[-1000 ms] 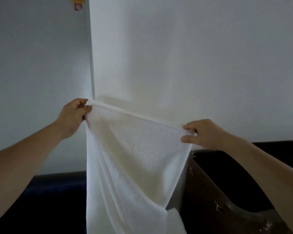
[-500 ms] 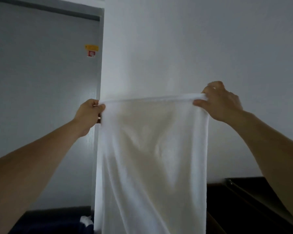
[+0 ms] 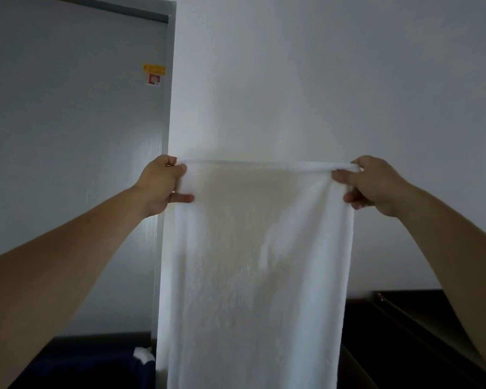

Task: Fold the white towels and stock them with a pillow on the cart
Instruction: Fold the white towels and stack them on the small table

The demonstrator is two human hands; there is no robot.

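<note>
- The white towel [image 3: 258, 262] is up in the air in front of the person, held by its two top corners and hanging straight down as one flat sheet.
- Its top edge runs level and taut from one grip to the other. Its lower end passes out of the bottom of the view.
- The left grip [image 3: 160, 183] pinches the towel's top left corner. The thumb lies on the near face, other fingers are curled behind the cloth, and one fingertip shows a little lower on the towel's edge.
- The right grip [image 3: 373, 183] pinches the top right corner in the same way, with the thumb on the near face and the fingers curled round the edge.
- Both bare forearms reach up and forward from the lower corners of the view, well apart.
- Behind the towel stands a plain white wall [image 3: 320, 80].
- To the left is a grey door [image 3: 68, 164], with a yellow and red sticker [image 3: 154, 75] near its right edge.
- The towel's left edge hangs in front of the line where door and wall meet.
- Dark furniture [image 3: 418, 346] shows at lower right, partly hidden by the towel and too dim to tell what it is.
- At lower left lies something dark blue [image 3: 96, 366], with a small white piece [image 3: 143, 355] just beside the towel's left edge.
</note>
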